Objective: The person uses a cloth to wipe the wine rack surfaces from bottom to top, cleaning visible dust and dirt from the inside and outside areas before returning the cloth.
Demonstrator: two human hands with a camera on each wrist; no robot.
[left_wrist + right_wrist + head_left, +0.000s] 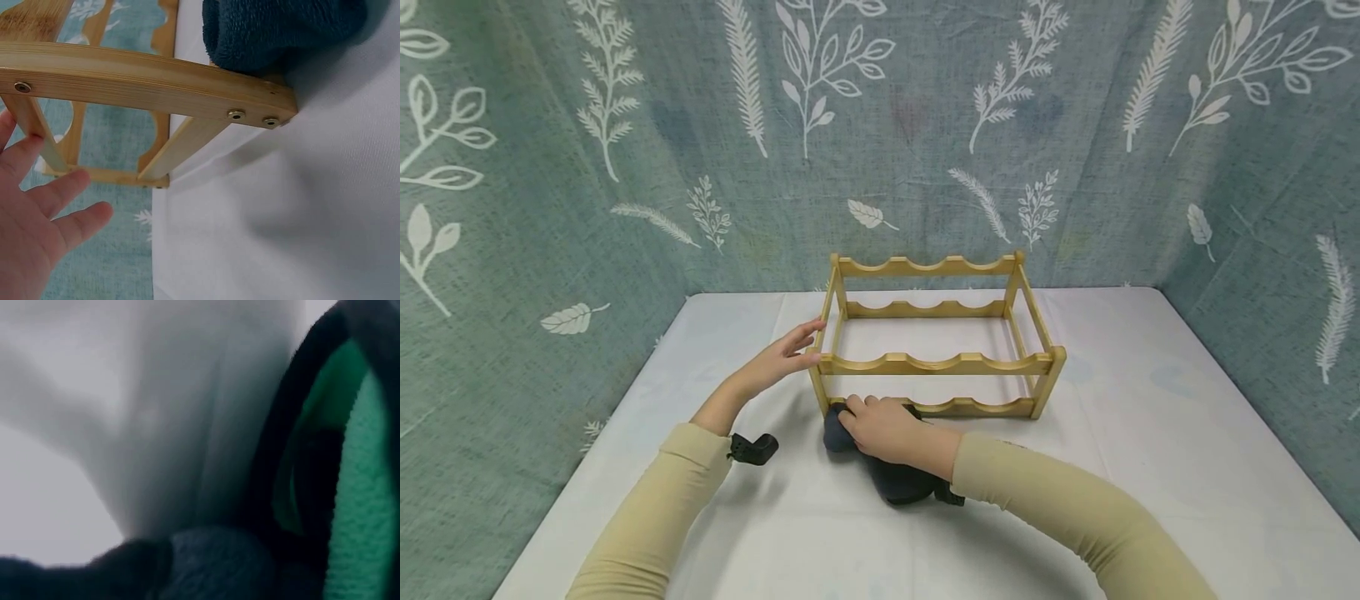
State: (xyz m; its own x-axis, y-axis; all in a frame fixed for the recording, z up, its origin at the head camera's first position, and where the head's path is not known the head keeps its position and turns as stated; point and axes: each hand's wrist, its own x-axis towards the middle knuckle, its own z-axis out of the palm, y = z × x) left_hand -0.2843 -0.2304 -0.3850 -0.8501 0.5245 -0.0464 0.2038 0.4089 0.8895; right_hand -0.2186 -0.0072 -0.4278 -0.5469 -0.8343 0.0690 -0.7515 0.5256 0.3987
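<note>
A wooden two-tier rack (pixel 932 364) with scalloped rails stands on the white-covered table. My left hand (pixel 778 362) is at its left end, fingers extended by the upper rail; in the left wrist view the fingers (pixel 69 187) are spread beside an end bar. Low at the rack's front left, my right hand (pixel 887 429) grips a dark blue fleecy item (pixel 838 433), fingers curled over it. A darker part of it lies under that hand. Its fuzzy blue side (pixel 281 31) touches the rack's lower corner. The right wrist view shows a bright green fleecy lining (pixel 362 487); its exact kind is unclear.
A patterned blue-green curtain (pixel 910 125) hangs behind the table and along both sides. White cloth covers the tabletop (pixel 1150 467). A black wrist camera (pixel 754 450) juts from the left sleeve, close to the table.
</note>
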